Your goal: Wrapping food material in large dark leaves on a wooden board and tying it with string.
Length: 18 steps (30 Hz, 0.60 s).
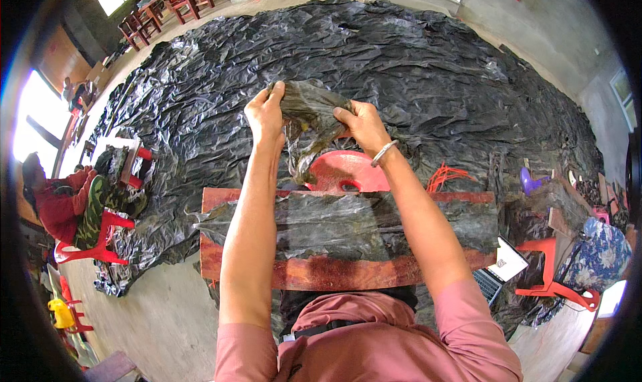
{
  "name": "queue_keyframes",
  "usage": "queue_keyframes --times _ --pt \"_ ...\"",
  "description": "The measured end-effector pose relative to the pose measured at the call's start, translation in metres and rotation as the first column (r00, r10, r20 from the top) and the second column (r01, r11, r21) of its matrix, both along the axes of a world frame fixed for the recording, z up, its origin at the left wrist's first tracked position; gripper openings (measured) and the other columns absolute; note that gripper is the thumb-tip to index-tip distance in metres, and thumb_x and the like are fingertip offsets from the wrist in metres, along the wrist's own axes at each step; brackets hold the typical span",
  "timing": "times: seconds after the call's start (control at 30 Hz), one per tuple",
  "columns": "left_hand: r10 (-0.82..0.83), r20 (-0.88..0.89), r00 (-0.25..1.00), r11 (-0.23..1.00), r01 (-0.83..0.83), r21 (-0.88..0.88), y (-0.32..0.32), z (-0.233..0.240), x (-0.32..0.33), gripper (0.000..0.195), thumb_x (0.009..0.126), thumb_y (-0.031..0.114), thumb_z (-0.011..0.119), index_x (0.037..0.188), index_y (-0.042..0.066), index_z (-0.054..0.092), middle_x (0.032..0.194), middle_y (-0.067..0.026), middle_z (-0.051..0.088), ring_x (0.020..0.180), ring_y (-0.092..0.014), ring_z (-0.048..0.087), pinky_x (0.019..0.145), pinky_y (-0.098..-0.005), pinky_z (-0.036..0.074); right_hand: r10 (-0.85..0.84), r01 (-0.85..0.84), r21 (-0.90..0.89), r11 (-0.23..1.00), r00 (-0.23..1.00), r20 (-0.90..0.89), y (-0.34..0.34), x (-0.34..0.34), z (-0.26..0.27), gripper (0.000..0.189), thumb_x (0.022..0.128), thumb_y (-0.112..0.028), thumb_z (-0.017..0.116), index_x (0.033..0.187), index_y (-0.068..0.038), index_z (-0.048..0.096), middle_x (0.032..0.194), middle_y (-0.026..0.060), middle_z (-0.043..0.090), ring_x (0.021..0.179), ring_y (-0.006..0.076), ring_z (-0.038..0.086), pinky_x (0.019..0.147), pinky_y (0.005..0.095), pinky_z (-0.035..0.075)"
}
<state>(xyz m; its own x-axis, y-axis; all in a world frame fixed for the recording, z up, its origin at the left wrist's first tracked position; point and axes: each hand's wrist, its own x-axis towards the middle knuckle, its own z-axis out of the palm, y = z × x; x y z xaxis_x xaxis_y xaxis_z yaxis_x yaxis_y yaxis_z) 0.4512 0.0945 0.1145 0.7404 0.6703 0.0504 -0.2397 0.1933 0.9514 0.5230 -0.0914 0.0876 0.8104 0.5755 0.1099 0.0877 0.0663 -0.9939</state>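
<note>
My left hand [267, 110] and my right hand [365, 126] hold a dark, crumpled sheet [313, 106] stretched between them, gripped between thumbs and fingers. The sheet looks thin and leaf-like or plastic; I cannot tell which. Its lower end hangs down at the left edge of a red plastic stool [368, 164]. Nearer my body lies a reddish wooden board [326, 276], with a long, dark, wrinkled strip [341, 221] flat along it. A metal bangle circles my right wrist.
Dark, wrinkled sheeting [401, 71] covers much of the floor. Orange-red strings [448, 175] lie beyond the board. A laptop [496, 271] stands at its right end, near a red chair [544, 266]. A person [60, 206] sits at the left; another [594, 256] is at the right.
</note>
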Motion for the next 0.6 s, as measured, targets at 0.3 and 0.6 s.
queue_keyframes --times 0.3,0.6 --pt "-0.358 -0.285 0.889 0.917 0.393 0.075 -0.039 -0.027 -0.015 0.025 0.093 0.032 0.072 0.094 0.007 0.069 0.084 0.001 0.067 0.076 -0.01 0.061 0.069 -0.0288 0.048 -0.116 0.146 -0.062 0.987 0.93 0.349 0.008 0.01 -0.01 0.026 0.091 -0.022 0.061 0.081 0.002 0.06 0.07 0.0037 0.061 0.067 0.0116 0.053 0.064 0.0392 0.045" --pt "-0.39 0.013 0.921 0.92 0.391 -0.031 -0.038 -0.016 -0.01 0.02 0.089 0.008 0.073 0.08 0.008 0.055 0.079 -0.0029 0.065 0.068 -0.01 0.062 0.06 -0.0247 0.048 -0.022 0.204 0.334 0.92 0.879 -0.475 -0.006 0.007 -0.001 0.009 0.095 -0.01 0.058 0.095 -0.002 0.063 0.089 0.0052 0.067 0.073 0.019 0.066 0.062 0.0329 0.054"
